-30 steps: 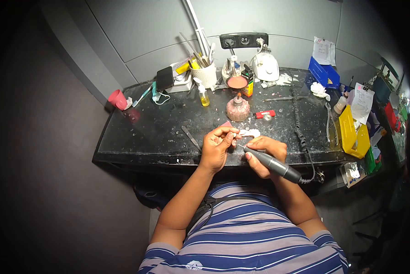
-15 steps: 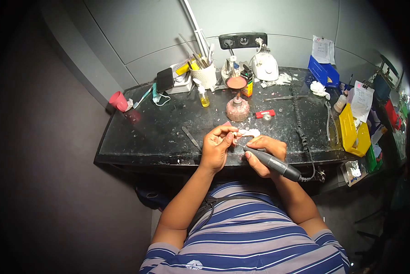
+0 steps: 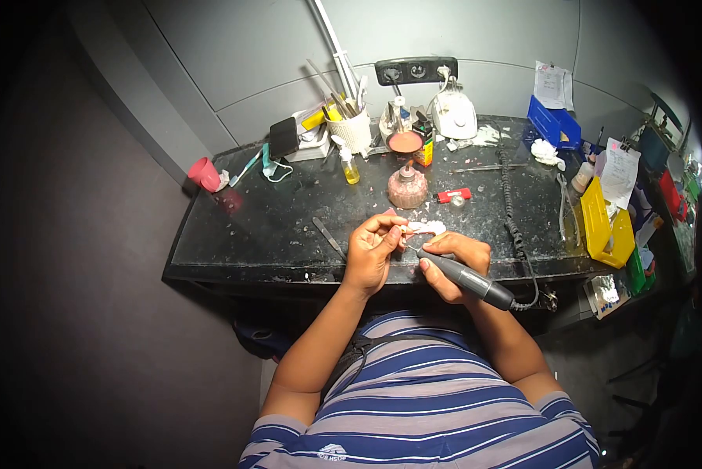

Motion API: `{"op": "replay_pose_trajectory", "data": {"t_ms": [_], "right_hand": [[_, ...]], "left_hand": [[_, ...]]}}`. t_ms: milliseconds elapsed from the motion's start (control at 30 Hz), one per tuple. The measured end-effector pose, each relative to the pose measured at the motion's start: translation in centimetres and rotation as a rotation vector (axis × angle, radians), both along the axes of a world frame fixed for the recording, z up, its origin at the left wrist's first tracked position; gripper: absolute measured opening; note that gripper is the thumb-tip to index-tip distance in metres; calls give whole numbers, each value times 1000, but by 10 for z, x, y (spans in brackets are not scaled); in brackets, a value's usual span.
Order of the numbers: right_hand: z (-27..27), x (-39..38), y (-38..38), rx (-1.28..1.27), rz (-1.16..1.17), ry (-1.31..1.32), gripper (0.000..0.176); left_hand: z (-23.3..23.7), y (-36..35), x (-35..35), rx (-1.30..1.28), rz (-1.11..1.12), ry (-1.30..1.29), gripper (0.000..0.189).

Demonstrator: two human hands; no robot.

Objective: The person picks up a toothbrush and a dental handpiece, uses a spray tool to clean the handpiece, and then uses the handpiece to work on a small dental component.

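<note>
At the near edge of the tabletop (image 3: 249,234), above a striped shirt (image 3: 437,391), the left hand (image 3: 369,256) pinched a small piece (image 3: 402,239), thumb and fingers closed together on it; the piece was too small to identify. Just beside it the right hand (image 3: 454,264) had its fingers wrapped tight round a dark handpiece (image 3: 469,280), tip pointed at that piece. Just beyond the hands lay a white cast (image 3: 427,227). A coiled cable (image 3: 512,205) ran from the handpiece back across the tabletop. Farther back stood a pink domed jar (image 3: 407,186), a yellow bottle (image 3: 351,170) and, near the wall, a white cup of tools (image 3: 356,129).
</note>
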State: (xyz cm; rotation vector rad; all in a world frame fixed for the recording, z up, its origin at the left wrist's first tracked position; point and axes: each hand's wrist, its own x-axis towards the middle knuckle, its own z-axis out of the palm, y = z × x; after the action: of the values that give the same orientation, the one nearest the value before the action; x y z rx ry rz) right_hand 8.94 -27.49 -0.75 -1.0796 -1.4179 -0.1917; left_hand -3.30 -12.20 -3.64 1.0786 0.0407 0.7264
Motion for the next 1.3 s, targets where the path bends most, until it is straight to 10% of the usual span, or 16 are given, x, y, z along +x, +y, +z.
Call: {"op": "replay_pose_trajectory", "data": {"t_ms": [233, 500, 700, 833, 1033, 1300], "right_hand": [[3, 7, -8, 11, -23, 71, 17], [8, 42, -47, -94, -270, 312, 15], [-5, 52, -52, -107, -223, 491, 16], [-6, 52, -50, -119, -197, 548, 16], [-3, 53, -49, -72, -226, 507, 14], [5, 51, -53, -55, -261, 393, 12]], "left_hand": [[19, 12, -12, -2, 37, -40, 16], [52, 62, -35, 1098, 488, 693, 15], [63, 111, -22, 945, 389, 639, 17], [66, 202, -5, 1127, 1021, 816, 38], [73, 251, 16, 1211, 1159, 1219, 65], [87, 258, 7, 1179, 1145, 1060, 38]]}}
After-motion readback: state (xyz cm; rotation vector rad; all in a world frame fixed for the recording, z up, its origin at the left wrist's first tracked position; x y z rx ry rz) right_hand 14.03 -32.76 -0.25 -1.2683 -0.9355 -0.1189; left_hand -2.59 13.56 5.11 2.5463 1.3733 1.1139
